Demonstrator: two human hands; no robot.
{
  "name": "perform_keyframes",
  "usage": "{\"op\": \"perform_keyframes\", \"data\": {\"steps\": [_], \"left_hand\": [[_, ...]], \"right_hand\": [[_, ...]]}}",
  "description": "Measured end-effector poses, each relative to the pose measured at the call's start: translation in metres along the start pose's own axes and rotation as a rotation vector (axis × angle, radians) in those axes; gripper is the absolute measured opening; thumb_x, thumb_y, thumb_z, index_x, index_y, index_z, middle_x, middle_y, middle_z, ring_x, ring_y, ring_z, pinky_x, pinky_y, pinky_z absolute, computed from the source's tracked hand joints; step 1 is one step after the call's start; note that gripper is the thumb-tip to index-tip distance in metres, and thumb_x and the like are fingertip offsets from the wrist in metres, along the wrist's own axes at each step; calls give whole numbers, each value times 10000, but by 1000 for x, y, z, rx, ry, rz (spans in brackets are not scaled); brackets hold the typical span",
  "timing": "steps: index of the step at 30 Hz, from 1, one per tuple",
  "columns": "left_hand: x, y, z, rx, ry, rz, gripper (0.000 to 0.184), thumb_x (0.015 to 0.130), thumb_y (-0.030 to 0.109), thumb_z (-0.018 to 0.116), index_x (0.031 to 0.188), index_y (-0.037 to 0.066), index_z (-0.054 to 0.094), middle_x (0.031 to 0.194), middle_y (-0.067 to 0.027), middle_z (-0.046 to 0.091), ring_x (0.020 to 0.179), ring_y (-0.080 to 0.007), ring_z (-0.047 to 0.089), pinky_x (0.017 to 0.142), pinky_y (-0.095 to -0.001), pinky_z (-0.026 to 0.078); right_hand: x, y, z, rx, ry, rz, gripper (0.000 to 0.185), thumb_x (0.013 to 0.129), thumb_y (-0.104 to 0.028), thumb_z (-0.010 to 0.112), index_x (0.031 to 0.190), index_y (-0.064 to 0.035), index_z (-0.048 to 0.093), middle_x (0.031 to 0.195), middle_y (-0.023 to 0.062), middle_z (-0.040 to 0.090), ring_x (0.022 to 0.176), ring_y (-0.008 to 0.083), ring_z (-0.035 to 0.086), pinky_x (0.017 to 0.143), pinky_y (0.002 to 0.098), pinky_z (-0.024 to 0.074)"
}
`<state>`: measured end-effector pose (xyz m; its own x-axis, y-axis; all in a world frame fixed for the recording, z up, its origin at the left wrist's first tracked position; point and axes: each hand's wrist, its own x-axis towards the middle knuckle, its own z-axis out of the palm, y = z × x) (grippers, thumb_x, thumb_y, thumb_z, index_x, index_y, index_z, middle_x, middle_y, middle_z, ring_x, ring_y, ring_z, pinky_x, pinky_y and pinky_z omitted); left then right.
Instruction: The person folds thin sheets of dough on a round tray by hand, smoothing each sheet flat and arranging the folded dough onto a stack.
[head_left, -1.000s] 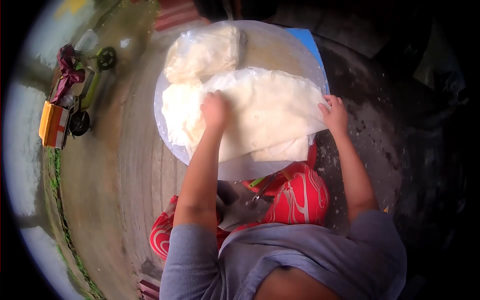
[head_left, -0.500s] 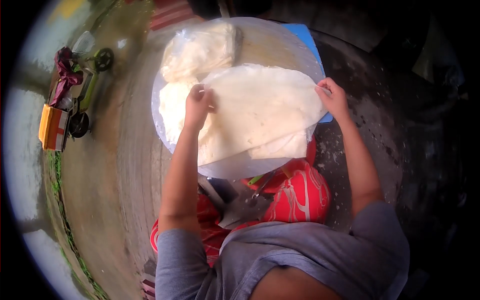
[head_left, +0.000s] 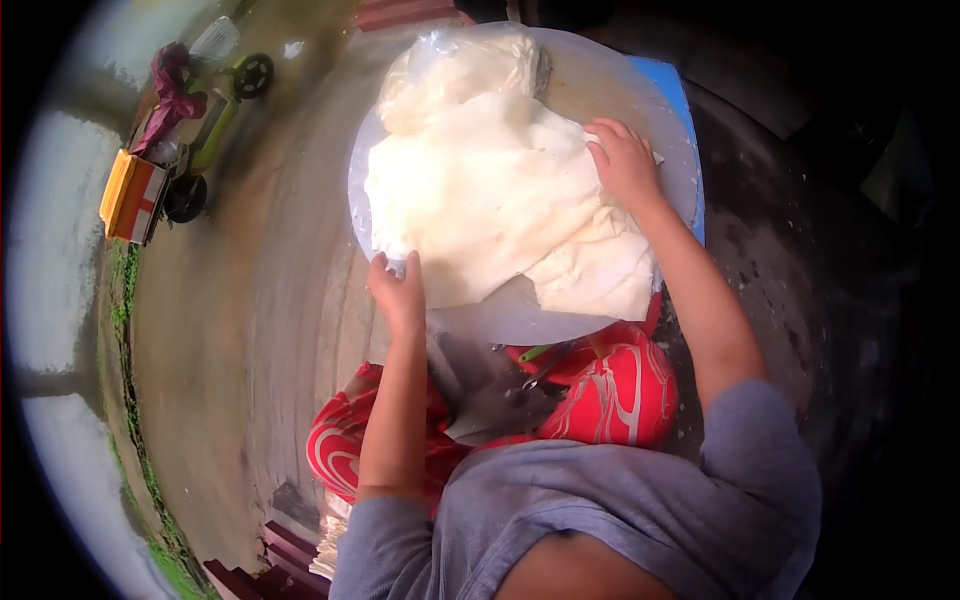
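Observation:
A thin, pale, dough-like sheet (head_left: pixel 500 190) lies loosely draped and wrinkled over other sheets on a round tray (head_left: pixel 480 325). At the sheet's lower left edge is my left hand (head_left: pixel 398 292), its thumb and finger apart with a gap between them. My right hand (head_left: pixel 627 165) rests at the right edge, fingers extended and spread over the sheet; the undersides of its fingers are hidden. Below it, a folded pale sheet (head_left: pixel 600 270) hangs near the tray's front rim. A clear plastic bag (head_left: pixel 460 70) holding more pale sheets sits at the back left.
A blue board (head_left: pixel 665 85) sticks out beneath the tray on the right. My knees in red patterned trousers (head_left: pixel 625 390) are just below it, with a green-handled tool (head_left: pixel 535 352) between. A green scooter (head_left: pixel 210 130) with an orange-and-white box (head_left: pixel 135 195) stands off left.
The sheet held spread between both hands has come down onto the pile and wrinkled. My left hand has moved toward me and opened; my right hand has moved inward over the sheet.

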<state>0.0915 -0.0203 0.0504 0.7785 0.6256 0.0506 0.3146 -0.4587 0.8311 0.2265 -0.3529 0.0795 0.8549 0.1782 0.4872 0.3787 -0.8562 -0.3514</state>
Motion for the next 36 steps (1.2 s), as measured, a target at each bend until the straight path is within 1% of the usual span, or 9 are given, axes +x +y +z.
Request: {"op": "perform_keyframes", "data": {"steps": [3,9,17,20,22,25,29,31,36], "left_hand": [[-34,-17,-7,348,18,282,439,795,221,676,1144,-12,547,1102,-202,565,985,-357,550,858,-416,445],[-28,-10,5,265,-28,177,388,789,189,665,1121,21,553,1015,-166,587,955,-345,552,830,-418,446],[-14,1,-8,241,89,226,189,755,176,717,758,-10,684,765,-119,646,723,-214,622,691,-324,482],[-21,-4,-26,67,14,-57,178,758,170,722,803,3,682,756,-73,653,718,-167,619,680,-287,469],[-26,-19,-43,-533,-17,-147,160,763,156,723,812,15,666,743,-36,645,719,-144,612,670,-240,449],[-48,-25,-75,-769,44,-626,100,813,85,637,875,12,605,771,-18,606,686,-116,572,674,-229,466],[-91,-109,-58,-925,36,-863,208,769,54,592,953,-23,535,929,-147,604,973,-297,597,893,-439,471],[-93,-151,-43,-997,50,-840,247,780,58,578,1007,-14,511,994,-162,585,1008,-328,577,923,-441,457],[-84,-60,-52,-1388,-171,-1154,257,805,67,621,1025,0,506,1005,-131,580,934,-276,563,824,-383,488]], "right_hand": [[-16,25,5,-194,-7,281,239,853,-245,589,1063,-134,619,1111,48,607,1047,266,548,887,406,409],[-32,48,-9,-124,-22,254,270,810,-249,643,1049,-126,624,1026,54,636,1017,273,561,868,407,420],[-24,59,-16,55,-104,364,222,769,-168,667,983,-122,626,859,54,651,849,265,605,756,397,463],[-26,71,-5,15,13,247,181,796,-153,640,969,-108,609,808,68,648,787,270,616,700,372,478],[-28,76,-3,-10,106,147,158,811,-144,624,961,-101,600,792,73,645,766,268,619,679,358,482],[-29,80,-9,223,51,386,131,835,-133,598,962,-100,588,805,76,644,771,256,625,688,342,480],[-39,85,-12,209,45,446,165,820,-90,569,983,-100,587,877,76,643,833,261,622,724,336,478],[-39,49,-18,-144,278,343,202,782,-48,560,977,-85,592,998,85,619,934,291,594,777,347,467],[-33,-69,-24,412,-31,-64,166,762,-28,585,926,-56,583,1006,113,590,961,315,571,822,380,460]]}}
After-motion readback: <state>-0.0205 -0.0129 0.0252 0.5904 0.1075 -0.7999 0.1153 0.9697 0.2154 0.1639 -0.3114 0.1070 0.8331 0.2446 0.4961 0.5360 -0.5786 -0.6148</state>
